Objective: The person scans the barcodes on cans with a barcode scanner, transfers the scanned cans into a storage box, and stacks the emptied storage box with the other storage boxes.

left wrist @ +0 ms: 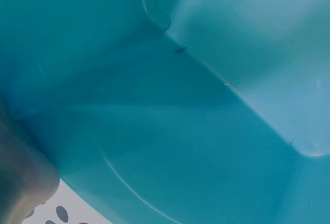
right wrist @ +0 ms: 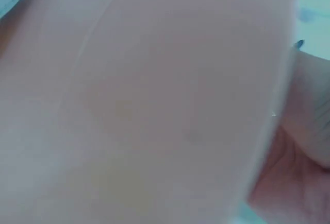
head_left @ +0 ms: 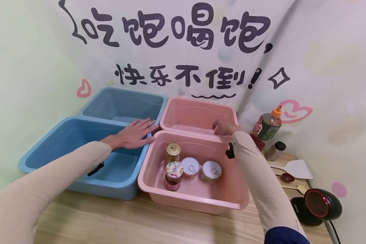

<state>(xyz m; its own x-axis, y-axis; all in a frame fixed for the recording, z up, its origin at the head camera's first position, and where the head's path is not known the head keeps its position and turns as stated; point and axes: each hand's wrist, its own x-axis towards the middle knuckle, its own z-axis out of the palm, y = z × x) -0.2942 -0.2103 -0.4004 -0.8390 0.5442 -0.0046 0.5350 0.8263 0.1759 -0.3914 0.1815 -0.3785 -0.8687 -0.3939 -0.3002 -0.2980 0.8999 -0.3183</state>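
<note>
My left hand (head_left: 135, 134) spreads its fingers flat over the corner of the front blue bin (head_left: 61, 173), near the pink bins. Above the rim between the back pink bin (head_left: 198, 115) and the front pink bin (head_left: 195, 202) is my right hand (head_left: 224, 127), its fingers bent. Its fingertips are hidden, and no thing shows in it. In the right wrist view, that hand (right wrist: 304, 183) appears beyond the blurred pink wall. Inside the front pink bin stand a gold-lidded can (head_left: 173, 152), a jar with a patterned lid (head_left: 174, 176) and two pull-tab cans, one left (head_left: 189, 168), one right (head_left: 211, 171).
A back blue bin (head_left: 125, 103) stands behind the front one. To the right are a sauce bottle (head_left: 266, 127) with an orange cap, a black-lidded jar (head_left: 275, 151), a white spatula (head_left: 297, 168), a dark red spoon (head_left: 287, 177) and a black device (head_left: 323, 204).
</note>
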